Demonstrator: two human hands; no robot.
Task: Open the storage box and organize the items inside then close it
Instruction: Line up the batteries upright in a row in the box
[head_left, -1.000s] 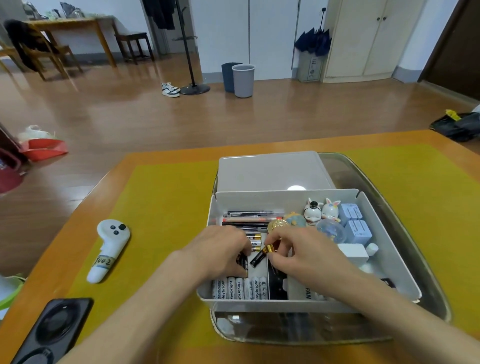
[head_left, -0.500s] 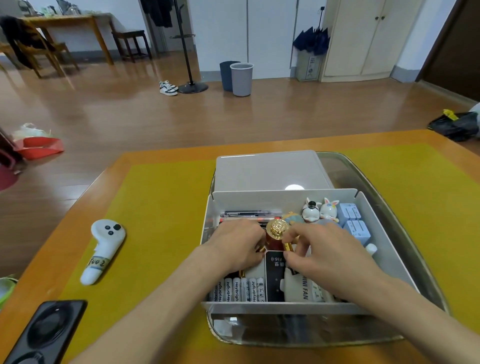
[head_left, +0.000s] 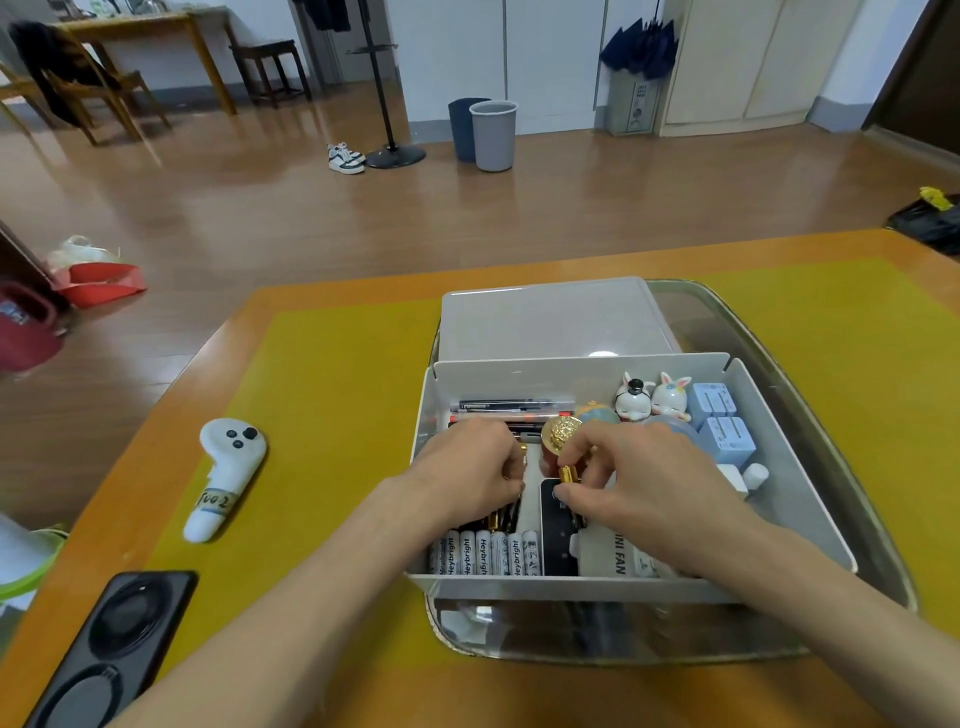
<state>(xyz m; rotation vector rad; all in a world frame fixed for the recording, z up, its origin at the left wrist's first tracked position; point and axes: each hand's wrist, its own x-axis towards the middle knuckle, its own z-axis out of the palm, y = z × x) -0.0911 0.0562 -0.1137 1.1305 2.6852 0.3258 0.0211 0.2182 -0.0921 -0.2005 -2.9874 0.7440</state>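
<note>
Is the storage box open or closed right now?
Open. The storage box shows its contents from above, with both hands inside it, and its lid lies flat behind it.

The storage box (head_left: 795, 467) is matt white plastic, sitting in a clear glossy tray (head_left: 852, 499). The gold seal (head_left: 563, 428) gleams like embossed metal. The surface (head_left: 156, 467) is smooth orange wood under a matt yellow mat (head_left: 337, 389); the floor (head_left: 311, 218) is polished wood.

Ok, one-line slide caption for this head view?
Both hands sort small items in the open storage box: the right hand pinches a gold-capped battery; the left hand reaches among the loose batteries.
</note>
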